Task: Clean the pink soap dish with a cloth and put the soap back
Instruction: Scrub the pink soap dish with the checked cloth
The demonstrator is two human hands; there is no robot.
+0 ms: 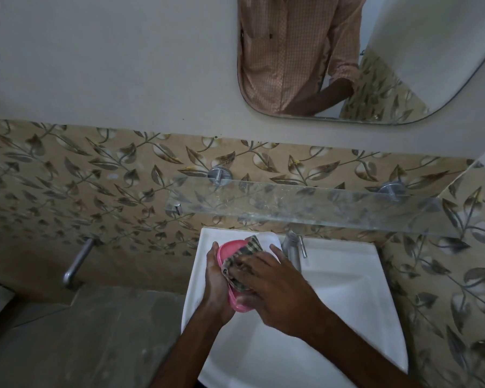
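Note:
The pink soap dish [230,247] is held over the left rim of the white sink [345,292]. My left hand [216,278] grips the dish from its left side and underneath. A striped brown and cream cloth [248,249] lies across the dish, and my right hand [275,287] presses it down with spread fingers. Most of the dish's inside is hidden by the cloth and my right hand. No soap is visible.
A chrome tap [293,247] stands just right of my hands. A glass shelf [305,203] on metal pegs juts out above the sink. A metal pipe [77,261] sticks out of the tiled wall at left. A mirror [375,57] hangs above.

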